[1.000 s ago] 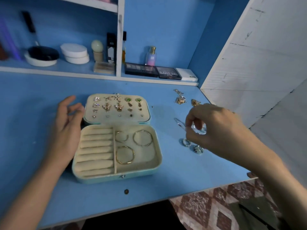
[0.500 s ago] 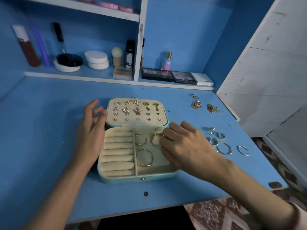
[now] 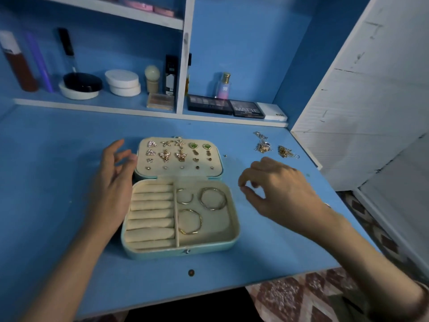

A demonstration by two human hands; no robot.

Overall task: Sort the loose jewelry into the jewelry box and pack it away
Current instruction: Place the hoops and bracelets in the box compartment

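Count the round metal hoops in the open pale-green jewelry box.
3, all in the jewelry box's right compartment: a small open silver hoop at back left, a bigger silver hoop at back right, a gold hoop in front. None looks hidden.

Left hand [image 3: 113, 184] rests against the left side of the jewelry box [image 3: 162, 253], fingers relaxed and spread. Right hand [image 3: 278, 191] hovers right of it, fingers loosely curled, empty.

The right hand [image 3: 281, 191] is hiding part of the desk [image 3: 58, 182] near its right edge; only a silver sliver [image 3: 326, 204] is peeking out behind the wrist. Whether the curled fingertips [image 3: 242, 188] are pinching anything is too small to tell. At the far right corner the gold chains [image 3: 262, 146] are blurring into tangles.
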